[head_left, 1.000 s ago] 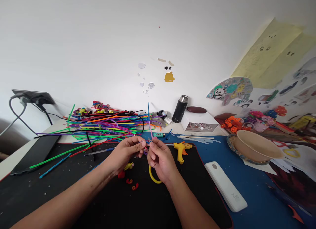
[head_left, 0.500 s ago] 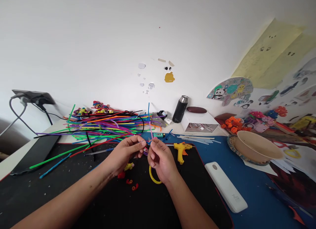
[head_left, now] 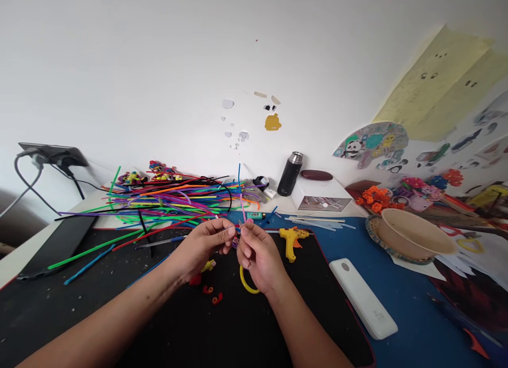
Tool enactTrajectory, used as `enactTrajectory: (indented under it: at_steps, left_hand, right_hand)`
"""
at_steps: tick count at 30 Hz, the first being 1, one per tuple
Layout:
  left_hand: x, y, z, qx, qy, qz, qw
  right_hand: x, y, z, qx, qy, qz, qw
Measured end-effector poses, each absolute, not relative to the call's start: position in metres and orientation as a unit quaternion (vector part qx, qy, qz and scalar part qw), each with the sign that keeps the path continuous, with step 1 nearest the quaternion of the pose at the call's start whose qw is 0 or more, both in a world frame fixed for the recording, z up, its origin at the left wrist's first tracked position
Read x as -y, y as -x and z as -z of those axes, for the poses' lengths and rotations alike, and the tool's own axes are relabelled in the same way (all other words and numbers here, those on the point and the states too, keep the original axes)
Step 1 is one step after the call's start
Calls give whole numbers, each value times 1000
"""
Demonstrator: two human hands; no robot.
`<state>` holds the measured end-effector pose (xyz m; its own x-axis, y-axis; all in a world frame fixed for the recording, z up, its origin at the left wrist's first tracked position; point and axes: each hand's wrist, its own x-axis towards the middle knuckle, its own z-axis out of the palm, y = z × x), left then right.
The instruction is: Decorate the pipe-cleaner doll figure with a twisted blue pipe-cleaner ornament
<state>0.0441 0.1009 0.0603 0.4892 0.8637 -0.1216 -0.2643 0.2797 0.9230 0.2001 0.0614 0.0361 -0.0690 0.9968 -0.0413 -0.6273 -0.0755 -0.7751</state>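
Note:
Both hands meet over the black mat [head_left: 190, 325]. My left hand [head_left: 210, 238] pinches thumb against fingers on a thin piece whose shape is mostly hidden. Beside it, my right hand [head_left: 256, 246] is closed on a pink pipe cleaner [head_left: 243, 205] that sticks up from the fingertips. A small bit of blue shows between the two hands. Under the right hand lies a yellow ring [head_left: 248, 284], partly covered. Small red pieces [head_left: 216, 299] and a yellow piece [head_left: 209, 265] rest on the mat near the left wrist.
A pile of coloured pipe cleaners [head_left: 170, 199] lies behind the hands. Right of them are a yellow glue gun [head_left: 292, 242], a white case [head_left: 363, 299], a black bottle [head_left: 290, 174], a white box [head_left: 321, 193] and a beige bowl [head_left: 416, 233].
The hands stay nearly in place. A light pink tip now shows above the left fingers, and less blue is visible between the fingertips.

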Motion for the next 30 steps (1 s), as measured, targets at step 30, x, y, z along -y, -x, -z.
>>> enactTrajectory:
  at_steps: [30]
  left_hand:
    - [-102,-44,-62,-315,-443,-397,739]
  right_hand:
    - [-61,-204,-41,283,296,-671,618]
